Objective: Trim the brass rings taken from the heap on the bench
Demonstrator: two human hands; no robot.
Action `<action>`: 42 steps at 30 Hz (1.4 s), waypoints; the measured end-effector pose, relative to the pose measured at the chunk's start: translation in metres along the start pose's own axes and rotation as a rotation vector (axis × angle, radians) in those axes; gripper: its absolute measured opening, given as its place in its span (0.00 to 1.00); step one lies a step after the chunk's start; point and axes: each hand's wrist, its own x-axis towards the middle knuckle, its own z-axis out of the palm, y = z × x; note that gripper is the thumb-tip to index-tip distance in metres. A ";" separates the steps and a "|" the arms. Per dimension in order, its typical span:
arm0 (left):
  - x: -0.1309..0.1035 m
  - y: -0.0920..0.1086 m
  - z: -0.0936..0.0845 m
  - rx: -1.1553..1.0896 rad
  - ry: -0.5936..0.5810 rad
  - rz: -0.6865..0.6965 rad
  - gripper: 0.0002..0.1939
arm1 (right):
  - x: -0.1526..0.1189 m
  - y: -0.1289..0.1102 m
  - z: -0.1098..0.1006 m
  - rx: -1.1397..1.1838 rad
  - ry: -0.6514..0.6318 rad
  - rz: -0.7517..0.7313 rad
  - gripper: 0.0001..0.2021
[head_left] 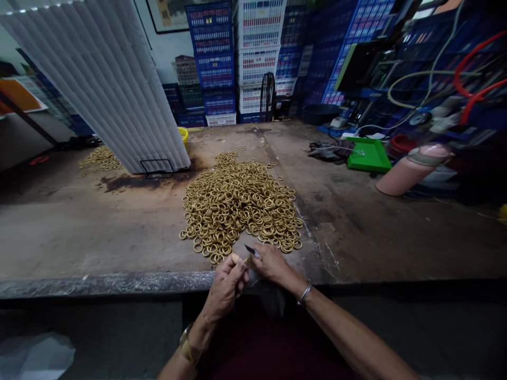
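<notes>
Left hand (226,285) with a ring (246,260), right hand (273,264) with a knife (251,250).
Beyond and left of the left hand stands a ribbed panel (119,89) on the bench (119,232), a yellow tub (184,135) partly behind it; the left hand is closed, fingertips pinching what looks like one ring (small and blurred, so its face is hard to read), while the pile (237,200) spreads just ahead of both hands; the right hand is closed on the knife, dark tip pointing up and left, near the ring, apparently for close work on its rim, though contact cannot be told; a move there would call for a firm pinch and the edge kept off the left fingertips; beyond and right of the right hand lie a green tray (368,154) and a pink cylinder (407,171).
</notes>
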 end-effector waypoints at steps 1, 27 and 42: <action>-0.001 0.003 0.002 -0.057 -0.011 -0.020 0.14 | 0.004 0.002 0.000 -0.024 0.023 -0.002 0.10; 0.023 0.001 -0.002 -0.313 0.169 -0.048 0.17 | 0.053 0.005 -0.010 0.734 0.247 0.132 0.10; 0.023 -0.014 0.014 0.007 0.325 0.119 0.17 | 0.001 -0.017 -0.005 1.259 0.013 0.302 0.15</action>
